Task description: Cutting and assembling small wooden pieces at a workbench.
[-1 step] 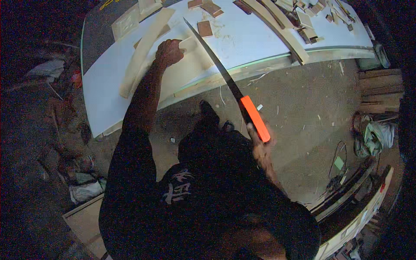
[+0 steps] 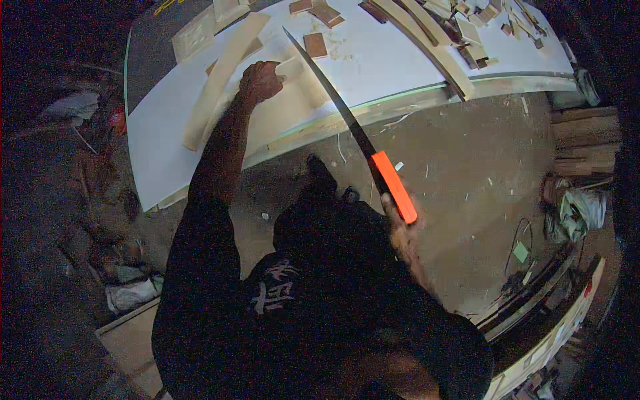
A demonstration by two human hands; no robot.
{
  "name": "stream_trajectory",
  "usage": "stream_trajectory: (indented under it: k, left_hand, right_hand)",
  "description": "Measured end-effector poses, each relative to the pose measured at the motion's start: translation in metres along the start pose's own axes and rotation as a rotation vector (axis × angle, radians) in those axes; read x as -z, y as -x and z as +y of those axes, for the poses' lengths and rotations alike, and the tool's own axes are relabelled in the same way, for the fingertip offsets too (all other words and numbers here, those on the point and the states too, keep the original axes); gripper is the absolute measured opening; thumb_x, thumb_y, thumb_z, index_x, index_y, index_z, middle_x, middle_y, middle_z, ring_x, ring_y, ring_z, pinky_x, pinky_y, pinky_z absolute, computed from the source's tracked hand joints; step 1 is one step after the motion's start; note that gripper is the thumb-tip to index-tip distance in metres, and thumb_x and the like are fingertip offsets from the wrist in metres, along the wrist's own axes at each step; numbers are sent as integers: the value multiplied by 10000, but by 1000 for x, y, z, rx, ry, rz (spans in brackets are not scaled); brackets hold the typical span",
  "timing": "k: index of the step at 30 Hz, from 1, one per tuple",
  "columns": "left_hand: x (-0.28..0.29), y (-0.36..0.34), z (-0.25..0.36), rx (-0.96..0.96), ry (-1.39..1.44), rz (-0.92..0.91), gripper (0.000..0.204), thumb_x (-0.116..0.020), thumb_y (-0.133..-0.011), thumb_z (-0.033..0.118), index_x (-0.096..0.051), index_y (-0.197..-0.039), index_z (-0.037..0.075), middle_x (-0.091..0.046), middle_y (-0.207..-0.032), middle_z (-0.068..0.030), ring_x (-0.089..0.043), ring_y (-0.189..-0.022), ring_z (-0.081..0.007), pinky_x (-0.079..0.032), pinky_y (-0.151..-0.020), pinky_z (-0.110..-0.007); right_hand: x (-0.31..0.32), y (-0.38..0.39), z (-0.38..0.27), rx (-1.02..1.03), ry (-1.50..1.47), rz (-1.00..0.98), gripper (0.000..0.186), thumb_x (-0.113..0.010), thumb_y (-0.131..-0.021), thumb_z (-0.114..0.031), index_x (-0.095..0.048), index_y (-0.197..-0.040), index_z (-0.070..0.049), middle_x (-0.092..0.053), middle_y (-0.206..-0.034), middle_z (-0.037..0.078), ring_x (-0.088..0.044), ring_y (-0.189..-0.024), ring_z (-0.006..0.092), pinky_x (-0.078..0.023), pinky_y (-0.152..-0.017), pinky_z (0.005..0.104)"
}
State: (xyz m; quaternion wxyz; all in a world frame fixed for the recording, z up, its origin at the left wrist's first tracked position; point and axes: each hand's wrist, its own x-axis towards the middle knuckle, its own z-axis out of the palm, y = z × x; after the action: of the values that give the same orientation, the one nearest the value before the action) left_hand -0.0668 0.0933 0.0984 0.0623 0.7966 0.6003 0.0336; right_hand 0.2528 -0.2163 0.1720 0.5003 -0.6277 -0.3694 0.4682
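My right hand (image 2: 402, 230) is closed around the orange handle of a handsaw (image 2: 395, 187). Its dark, tapering blade points away from me and to the left, over the near edge of the table. The blade lies along the right end of a pale wooden board (image 2: 300, 100); whether its teeth are in the wood cannot be made out. My left hand (image 2: 262, 81) is closed on this board, to the left of the blade, with the fingertips partly hidden. Left of that hand, a long pale wooden strip (image 2: 230, 77) lies slantwise.
The white-topped table (image 2: 160, 147) bears small brown wood blocks (image 2: 315, 45), long strips (image 2: 433, 50) and a heap of offcuts (image 2: 470, 33). Shavings litter the floor (image 2: 467, 173). Stacked timber (image 2: 585, 140) and a plastic bag (image 2: 582, 212) stand at the right.
The saw and my right hand have shifted very slightly back toward me. My left hand and the board stay where they were.
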Motion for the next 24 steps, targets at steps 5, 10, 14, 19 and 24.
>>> stream_trajectory:
  k: [5, 10, 14, 19, 24]
  left_hand:
    - [-6, 4, -4, -126, -31, 132, 396, -723, -719, 303, -692, -1020, 48, -696, -913, -208, -671, -886, -379, -538, -785, -489]
    - [-5, 6, -1, -93, 6, 134, 345, -693, -725, 262, -697, -995, 47, -696, -909, -209, -671, -889, -381, -540, -798, -478]
    - [3, 4, 2, -73, -17, 100, 306, -665, -745, 240, -701, -980, 47, -693, -909, -222, -673, -900, -376, -535, -833, -472]
    - [7, 2, 5, 3, -35, -66, 379, -666, -773, 302, -683, -1055, 51, -686, -952, -215, -659, -928, -365, -523, -856, -471]
    - [6, 1, 2, -24, -36, -16, 469, -686, -782, 366, -667, -1134, 57, -691, -1011, -204, -664, -939, -364, -524, -874, -480]
  right_hand:
    - [8, 6, -7, 38, 80, -29, 274, -724, -864, -94, -666, -1113, 5, -676, -1097, 80, -633, -986, 180, -483, -901, 334]
    - [12, -6, 4, -209, 333, -147, 315, -724, -863, -191, -665, -1101, 7, -676, -1105, 111, -641, -1000, 197, -489, -906, 331]
    - [13, -6, 7, 3, 113, -97, 343, -703, -870, -232, -658, -1111, 8, -653, -998, 75, -607, -917, 181, -479, -829, 317]
    - [12, -6, 2, -68, 215, -188, 363, -671, -849, -165, -629, -1162, 14, -629, -942, 50, -558, -857, 156, -455, -737, 310]
    - [15, -2, 4, -45, 267, -143, 335, -585, -862, -107, -625, -1182, -18, -668, -1023, 108, -630, -905, 212, -509, -798, 363]
